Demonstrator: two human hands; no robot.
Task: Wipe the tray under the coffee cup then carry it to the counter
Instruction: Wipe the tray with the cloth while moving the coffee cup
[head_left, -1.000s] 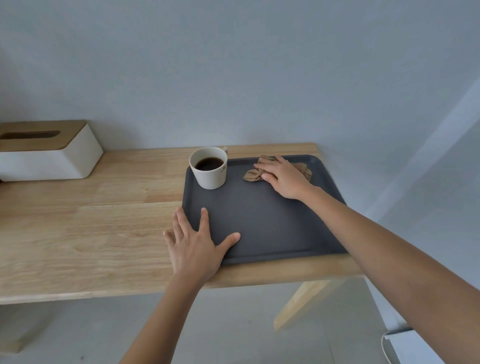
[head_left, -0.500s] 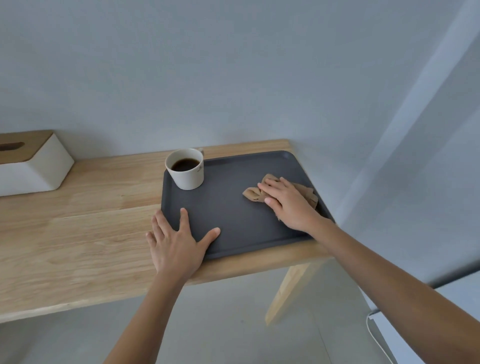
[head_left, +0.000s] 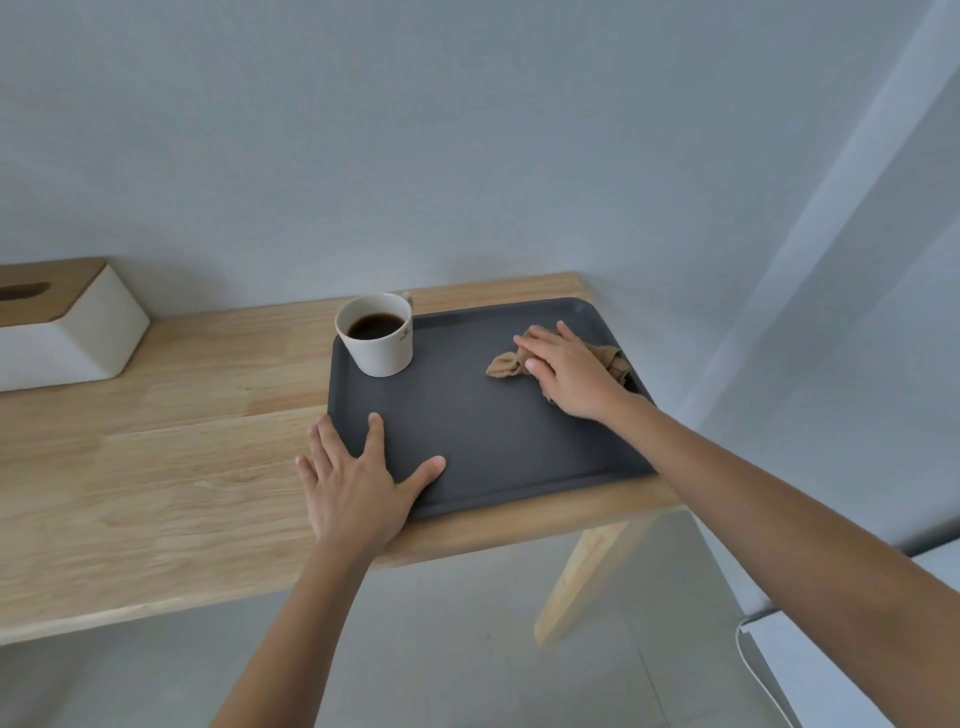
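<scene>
A dark grey tray (head_left: 488, 441) lies at the right end of a wooden table. A white cup of black coffee (head_left: 376, 335) stands upright in the tray's far left corner. My right hand (head_left: 571, 371) presses flat on a crumpled tan cloth (head_left: 506, 364) on the tray's far right part; the cloth shows on both sides of the hand. My left hand (head_left: 358, 483) lies flat with fingers spread over the tray's near left corner, partly on the table.
The wooden table (head_left: 156, 467) stands against a pale wall, its right edge just beyond the tray. A white tissue box with a wooden lid (head_left: 62, 327) sits at the far left. A table leg (head_left: 582, 577) and a white cable (head_left: 758, 675) show below right.
My right hand with the cloth slid from the tray's far edge toward the near right, then back up toward the far right. My left hand stayed on the near left corner.
</scene>
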